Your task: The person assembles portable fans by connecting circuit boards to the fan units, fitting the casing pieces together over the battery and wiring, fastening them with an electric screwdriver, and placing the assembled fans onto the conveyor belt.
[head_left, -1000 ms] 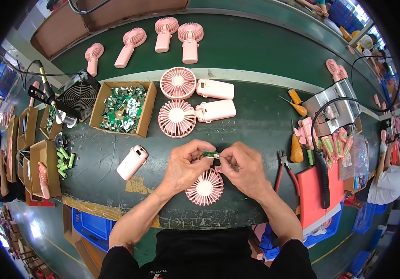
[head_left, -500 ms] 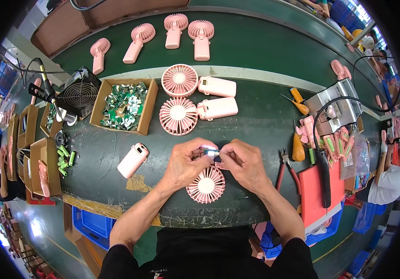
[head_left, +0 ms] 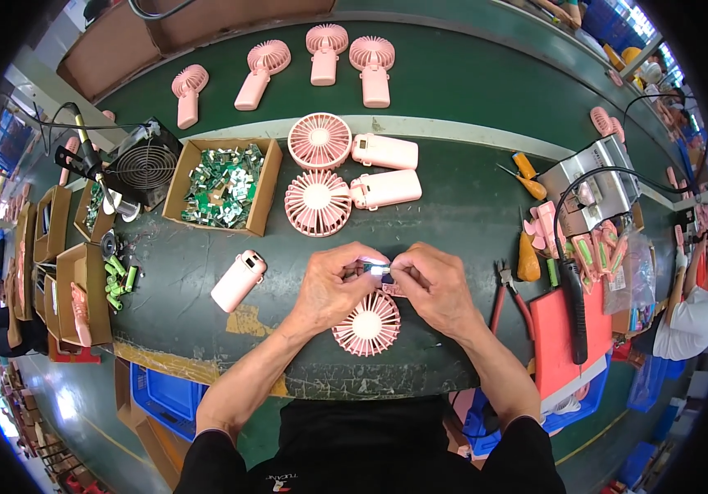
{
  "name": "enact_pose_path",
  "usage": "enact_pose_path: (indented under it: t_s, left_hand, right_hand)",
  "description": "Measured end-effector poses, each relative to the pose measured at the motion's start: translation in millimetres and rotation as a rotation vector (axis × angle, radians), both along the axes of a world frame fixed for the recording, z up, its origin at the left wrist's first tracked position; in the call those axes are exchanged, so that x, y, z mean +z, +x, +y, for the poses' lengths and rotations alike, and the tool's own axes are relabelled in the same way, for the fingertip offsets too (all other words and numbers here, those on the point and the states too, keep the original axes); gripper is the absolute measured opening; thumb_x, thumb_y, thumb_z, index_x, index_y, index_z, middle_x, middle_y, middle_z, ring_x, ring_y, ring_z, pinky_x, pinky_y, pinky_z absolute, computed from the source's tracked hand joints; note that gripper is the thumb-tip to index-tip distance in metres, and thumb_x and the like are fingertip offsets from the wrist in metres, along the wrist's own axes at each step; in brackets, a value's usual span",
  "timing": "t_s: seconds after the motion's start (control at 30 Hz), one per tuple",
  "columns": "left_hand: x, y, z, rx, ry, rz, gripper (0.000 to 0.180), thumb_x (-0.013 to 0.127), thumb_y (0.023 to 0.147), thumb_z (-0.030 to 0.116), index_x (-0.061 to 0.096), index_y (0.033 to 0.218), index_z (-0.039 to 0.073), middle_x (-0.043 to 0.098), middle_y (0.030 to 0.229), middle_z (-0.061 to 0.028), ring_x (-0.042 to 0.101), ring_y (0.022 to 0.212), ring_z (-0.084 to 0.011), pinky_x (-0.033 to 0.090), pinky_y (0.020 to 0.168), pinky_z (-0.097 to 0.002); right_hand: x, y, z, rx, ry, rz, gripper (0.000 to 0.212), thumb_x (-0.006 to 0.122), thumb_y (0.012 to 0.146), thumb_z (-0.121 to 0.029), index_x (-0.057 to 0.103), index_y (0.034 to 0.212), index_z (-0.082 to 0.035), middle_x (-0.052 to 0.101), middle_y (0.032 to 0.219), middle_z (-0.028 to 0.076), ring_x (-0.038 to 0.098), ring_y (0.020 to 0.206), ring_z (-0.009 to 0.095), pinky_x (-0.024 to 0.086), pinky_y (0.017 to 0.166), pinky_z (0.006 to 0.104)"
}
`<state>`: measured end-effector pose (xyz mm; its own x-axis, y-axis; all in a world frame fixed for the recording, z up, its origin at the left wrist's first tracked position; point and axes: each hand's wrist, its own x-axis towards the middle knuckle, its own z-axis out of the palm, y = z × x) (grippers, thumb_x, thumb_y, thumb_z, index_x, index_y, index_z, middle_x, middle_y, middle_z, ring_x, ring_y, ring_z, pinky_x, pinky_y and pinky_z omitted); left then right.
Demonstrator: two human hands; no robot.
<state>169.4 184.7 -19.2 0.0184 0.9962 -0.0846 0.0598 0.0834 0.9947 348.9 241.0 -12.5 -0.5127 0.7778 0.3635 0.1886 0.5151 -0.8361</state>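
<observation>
While left hand [head_left: 328,284] pinches circuit board [head_left: 376,269] just beyond pink fan head [head_left: 366,325], right hand [head_left: 432,288] curled at board's edge; cannot tell whether it grips. Slack pinch could drop board onto fan head; hard twist could crack it.

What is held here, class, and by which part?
A small circuit board: the left hand has its grip on the left end; the right hand is at the right end, its exact grip unclear.
</observation>
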Motion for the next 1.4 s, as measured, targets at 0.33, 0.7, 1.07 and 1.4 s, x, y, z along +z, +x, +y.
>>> enact_pose_path:
  t_s: [0.33, 0.7, 1.07, 1.4]
  left_hand:
    - [43, 14, -28, -0.019, 0.55, 0.686, 0.06, 0.079, 0.07, 0.013, 0.056, 0.123, 0.002, 0.056, 0.123, -0.0173, 0.053, 0.115, -0.0353, 0.044, 0.096, -0.0423]
    - [23, 9, -114, 0.055, 0.494, 0.661, 0.042, 0.075, 0.075, 0.003, 0.06, 0.115, 0.001, 0.062, 0.109, -0.0185, 0.063, 0.098, -0.0318, 0.052, 0.082, -0.0388]
    - [-1, 77, -101, -0.104, -0.266, -0.51, 0.043, 0.053, 0.099, 0.038, 0.054, 0.12, 0.0, 0.061, 0.104, -0.0062, 0.064, 0.094, -0.0157, 0.056, 0.082, -0.0323]
    - [0, 50, -122, -0.069, -0.496, -0.792, 0.045, 0.054, 0.098, 0.041, 0.048, 0.118, 0.0, 0.061, 0.1, -0.0128, 0.068, 0.089, -0.0235, 0.06, 0.071, -0.0354]
  right_hand:
    - [0, 37, 9, -0.048, -0.152, -0.192, 0.008, 0.062, 0.081, -0.007, 0.06, 0.085, -0.001, 0.065, 0.069, 0.014, 0.067, 0.066, 0.027, 0.05, 0.059, 0.0364]
    - [13, 64, -22, 0.042, -0.579, 0.055, 0.009, 0.062, 0.083, -0.003, 0.057, 0.087, 0.003, 0.066, 0.069, 0.009, 0.061, 0.055, 0.015, 0.049, 0.052, 0.0273]
    - [6, 51, -91, 0.022, -1.11, 0.608, 0.015, 0.059, 0.091, -0.002, 0.054, 0.105, 0.002, 0.065, 0.089, 0.013, 0.065, 0.072, 0.02, 0.054, 0.06, 0.0294]
    - [22, 53, -70, 0.031, -0.205, -0.205, 0.013, 0.06, 0.091, -0.006, 0.061, 0.102, 0.002, 0.068, 0.078, 0.013, 0.065, 0.061, 0.018, 0.05, 0.052, 0.028]
